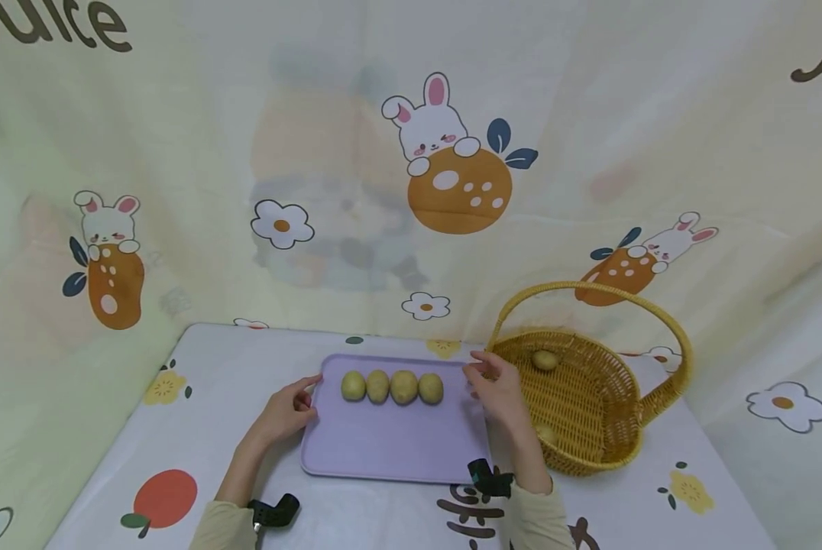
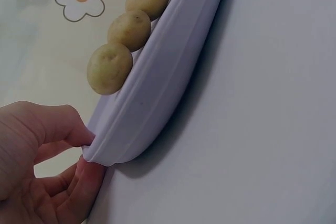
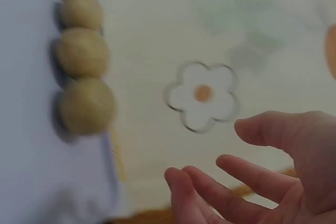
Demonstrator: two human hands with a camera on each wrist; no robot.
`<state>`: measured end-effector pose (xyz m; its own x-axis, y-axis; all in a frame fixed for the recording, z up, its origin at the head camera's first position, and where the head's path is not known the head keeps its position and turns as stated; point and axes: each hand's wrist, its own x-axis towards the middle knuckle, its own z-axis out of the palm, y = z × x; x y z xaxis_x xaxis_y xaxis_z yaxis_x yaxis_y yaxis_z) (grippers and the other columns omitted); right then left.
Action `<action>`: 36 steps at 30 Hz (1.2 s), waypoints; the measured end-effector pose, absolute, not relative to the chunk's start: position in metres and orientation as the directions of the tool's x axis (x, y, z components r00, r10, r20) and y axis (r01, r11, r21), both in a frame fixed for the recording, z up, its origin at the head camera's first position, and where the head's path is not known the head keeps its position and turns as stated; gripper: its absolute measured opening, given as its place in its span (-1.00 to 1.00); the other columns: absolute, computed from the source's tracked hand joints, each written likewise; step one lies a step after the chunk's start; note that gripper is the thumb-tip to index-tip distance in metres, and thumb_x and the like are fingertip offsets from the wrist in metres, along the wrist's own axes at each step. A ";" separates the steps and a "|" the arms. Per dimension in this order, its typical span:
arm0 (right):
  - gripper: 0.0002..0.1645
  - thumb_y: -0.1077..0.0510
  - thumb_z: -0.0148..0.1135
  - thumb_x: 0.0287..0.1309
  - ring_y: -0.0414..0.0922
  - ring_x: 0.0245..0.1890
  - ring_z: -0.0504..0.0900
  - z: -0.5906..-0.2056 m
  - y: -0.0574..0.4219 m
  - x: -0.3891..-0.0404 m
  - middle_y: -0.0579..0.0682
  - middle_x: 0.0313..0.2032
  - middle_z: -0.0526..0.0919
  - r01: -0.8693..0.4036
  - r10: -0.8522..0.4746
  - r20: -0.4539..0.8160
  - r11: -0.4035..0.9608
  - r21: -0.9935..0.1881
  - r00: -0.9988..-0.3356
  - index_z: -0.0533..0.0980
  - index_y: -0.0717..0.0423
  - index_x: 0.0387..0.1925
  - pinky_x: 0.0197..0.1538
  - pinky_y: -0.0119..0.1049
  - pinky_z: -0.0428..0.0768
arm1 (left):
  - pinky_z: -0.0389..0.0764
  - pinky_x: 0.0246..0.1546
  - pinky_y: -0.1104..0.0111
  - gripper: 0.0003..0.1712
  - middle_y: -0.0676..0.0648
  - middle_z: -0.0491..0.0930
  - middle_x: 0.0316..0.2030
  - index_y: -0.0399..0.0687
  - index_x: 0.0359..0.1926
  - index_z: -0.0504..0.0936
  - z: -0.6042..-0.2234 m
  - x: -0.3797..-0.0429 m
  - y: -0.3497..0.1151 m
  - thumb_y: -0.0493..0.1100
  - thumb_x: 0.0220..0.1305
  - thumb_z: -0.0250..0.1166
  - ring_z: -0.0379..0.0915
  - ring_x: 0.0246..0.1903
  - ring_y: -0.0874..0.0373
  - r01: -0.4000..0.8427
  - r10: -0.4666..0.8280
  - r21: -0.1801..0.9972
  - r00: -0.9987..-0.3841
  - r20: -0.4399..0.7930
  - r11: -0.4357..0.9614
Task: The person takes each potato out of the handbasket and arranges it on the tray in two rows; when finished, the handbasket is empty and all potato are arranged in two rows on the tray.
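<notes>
A lilac tray [image 1: 390, 447] lies on the table, with several potatoes [image 1: 404, 388] in a row along its far side. At the tray's left edge my left hand [image 1: 284, 414] pinches the rim; in the left wrist view the thumb [image 2: 71, 124] is on top and the fingers are beneath. Over the tray's right edge, close to the basket, is my right hand [image 1: 499, 389]. Its fingers are spread and relaxed, with nothing between thumb and fingertips in the right wrist view, where the potatoes [image 3: 86, 106] look blurred.
A yellow wicker basket [image 1: 590, 458] with a tall handle stands right of the tray, beside my right forearm. One potato [image 1: 545, 360] lies at its back and another [image 1: 545, 434] near its front left. A printed cloth [image 1: 342, 153] hangs behind the table.
</notes>
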<state>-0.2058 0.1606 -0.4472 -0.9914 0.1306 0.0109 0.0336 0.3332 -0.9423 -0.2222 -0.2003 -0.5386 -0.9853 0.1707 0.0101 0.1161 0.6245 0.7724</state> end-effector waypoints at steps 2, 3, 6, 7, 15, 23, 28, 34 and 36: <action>-0.53 0.22 0.19 0.30 -0.28 -0.41 0.60 -0.438 0.171 -0.202 0.32 -0.04 0.60 0.032 0.131 0.011 0.318 -0.948 -0.991 0.47 0.33 0.20 -0.31 -0.35 0.61 | 0.44 -0.38 0.37 -0.28 -0.04 0.46 -0.41 -0.23 0.31 0.45 -0.539 -0.223 -0.200 -0.42 0.04 0.29 0.38 -0.41 0.16 0.119 0.171 0.773 -0.985 0.013 0.623; -0.52 0.21 0.18 0.31 -0.27 -0.41 0.60 -0.434 0.177 -0.199 0.33 -0.03 0.59 0.033 0.136 0.010 0.316 -0.948 -0.991 0.46 0.34 0.20 -0.33 -0.37 0.59 | 0.44 -0.38 0.37 -0.28 -0.04 0.46 -0.41 -0.23 0.31 0.45 -0.539 -0.223 -0.200 -0.42 0.04 0.29 0.38 -0.41 0.16 0.121 0.172 0.773 -0.985 0.015 0.623; -0.48 0.14 0.16 0.33 -0.12 -0.29 0.63 -0.425 0.199 -0.192 0.33 0.02 0.56 0.056 0.149 0.010 0.427 -0.902 -0.989 0.44 0.33 0.23 -0.30 -0.36 0.55 | 0.44 -0.38 0.37 -0.28 -0.04 0.46 -0.41 -0.24 0.31 0.45 -0.539 -0.224 -0.200 -0.41 0.04 0.28 0.38 -0.41 0.15 0.125 0.175 0.776 -0.984 0.018 0.618; -0.47 0.13 0.15 0.33 -0.04 -0.23 0.63 -0.424 0.207 -0.189 0.34 0.03 0.56 0.066 0.152 0.009 0.480 -0.875 -0.988 0.43 0.33 0.24 -0.27 -0.31 0.55 | 0.44 -0.38 0.37 -0.28 -0.04 0.46 -0.41 -0.24 0.31 0.45 -0.538 -0.224 -0.200 -0.41 0.04 0.28 0.38 -0.41 0.15 0.126 0.178 0.777 -0.984 0.018 0.617; -0.38 0.05 0.07 0.37 0.34 0.10 0.47 -0.438 0.253 -0.174 0.48 0.13 0.45 0.192 0.151 -0.123 0.644 -0.740 -0.981 0.34 0.39 0.29 0.00 0.12 0.52 | 0.43 -0.39 0.38 -0.28 -0.03 0.46 -0.41 -0.25 0.31 0.45 -0.538 -0.223 -0.202 -0.40 0.04 0.29 0.38 -0.42 0.16 0.120 0.171 0.776 -0.985 0.016 0.620; -0.45 0.11 0.09 0.35 0.16 -0.11 0.56 -0.462 0.275 -0.172 0.41 -0.02 0.53 0.244 0.135 -0.207 0.660 -0.711 -0.969 0.39 0.45 0.21 -0.18 -0.12 0.56 | 0.43 -0.38 0.37 -0.28 -0.05 0.45 -0.40 -0.26 0.32 0.44 -0.537 -0.221 -0.202 -0.41 0.05 0.28 0.37 -0.41 0.14 0.109 0.163 0.775 -0.987 0.008 0.622; -0.44 0.20 0.19 0.27 -0.01 -0.16 0.58 -0.465 0.278 -0.168 0.29 -0.10 0.62 0.242 0.084 -0.241 0.607 -0.757 -0.967 0.38 0.45 0.21 -0.21 -0.24 0.53 | 0.43 -0.39 0.37 -0.29 -0.05 0.45 -0.40 -0.25 0.32 0.44 -0.536 -0.220 -0.201 -0.40 0.06 0.28 0.37 -0.41 0.14 0.111 0.167 0.775 -0.986 0.008 0.622; -0.43 0.23 0.34 0.15 -0.02 -0.17 0.61 -0.467 0.278 -0.166 0.23 -0.13 0.65 0.252 0.094 -0.241 0.555 -0.793 -0.966 0.46 0.42 0.16 -0.22 -0.28 0.56 | 0.42 -0.41 0.39 -0.30 -0.04 0.44 -0.42 -0.26 0.31 0.45 -0.537 -0.221 -0.202 -0.41 0.05 0.28 0.37 -0.42 0.15 0.130 0.179 0.777 -0.984 0.023 0.616; -0.47 0.22 0.35 0.14 0.01 -0.15 0.60 -0.468 0.276 -0.167 0.22 -0.13 0.64 0.250 0.095 -0.239 0.563 -0.788 -0.966 0.50 0.40 0.11 -0.20 -0.24 0.56 | 0.42 -0.41 0.39 -0.30 -0.04 0.45 -0.42 -0.27 0.30 0.45 -0.538 -0.221 -0.202 -0.41 0.05 0.28 0.37 -0.43 0.16 0.135 0.185 0.778 -0.982 0.025 0.613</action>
